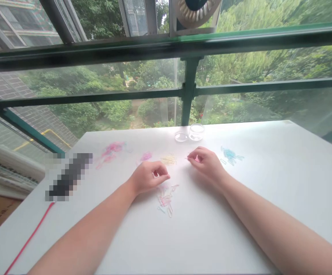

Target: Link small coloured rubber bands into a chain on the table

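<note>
Small coloured clips lie in sorted heaps on a white table (269, 183): a pink heap (112, 149), a small magenta heap (146, 156), a yellow heap (168, 159) and a blue heap (230, 155). A mixed heap (165, 198) lies closest to me. My left hand (148, 177) rests curled on the table just above the mixed heap, something pale between its fingers. My right hand (204, 161) pinches a small clip between thumb and forefinger, right of the yellow heap.
A clear round container (196, 131) and its lid (181, 136) stand at the table's far edge by the window. A blurred dark object (68, 176) lies at the left, with a red cord (30, 238) running from it to the near left edge.
</note>
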`<control>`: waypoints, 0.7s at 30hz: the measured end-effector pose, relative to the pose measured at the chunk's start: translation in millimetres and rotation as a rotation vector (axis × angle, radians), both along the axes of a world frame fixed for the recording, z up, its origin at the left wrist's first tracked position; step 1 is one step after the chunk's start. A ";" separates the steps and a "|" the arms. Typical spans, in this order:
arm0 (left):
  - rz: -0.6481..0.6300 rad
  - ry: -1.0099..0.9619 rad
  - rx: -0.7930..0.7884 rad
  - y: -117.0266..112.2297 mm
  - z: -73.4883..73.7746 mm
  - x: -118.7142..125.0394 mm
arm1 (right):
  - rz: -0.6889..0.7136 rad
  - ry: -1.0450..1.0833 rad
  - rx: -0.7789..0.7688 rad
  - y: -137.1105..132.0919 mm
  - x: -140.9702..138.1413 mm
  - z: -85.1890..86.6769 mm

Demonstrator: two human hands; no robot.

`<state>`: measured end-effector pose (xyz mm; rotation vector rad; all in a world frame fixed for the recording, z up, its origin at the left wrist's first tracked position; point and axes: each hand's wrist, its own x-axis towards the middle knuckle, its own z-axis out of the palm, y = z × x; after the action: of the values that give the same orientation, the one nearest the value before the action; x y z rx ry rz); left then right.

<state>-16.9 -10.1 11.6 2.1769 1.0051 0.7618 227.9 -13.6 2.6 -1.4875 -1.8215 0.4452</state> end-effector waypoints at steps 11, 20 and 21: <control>-0.034 0.141 0.003 5.5 -0.9 -3.5 | -0.225 -0.149 -0.073 16.9 26.9 -4.0; -0.035 0.170 0.010 5.4 -2.3 -4.3 | -0.311 -0.040 -0.051 21.7 37.8 -4.7; -0.035 0.174 0.010 5.1 -1.4 -4.4 | -0.327 -0.018 -0.041 22.8 40.0 -4.5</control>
<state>-21.3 -5.1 10.2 2.2938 1.0475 0.5704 267.9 9.2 -1.9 -1.7825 -1.5505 0.3099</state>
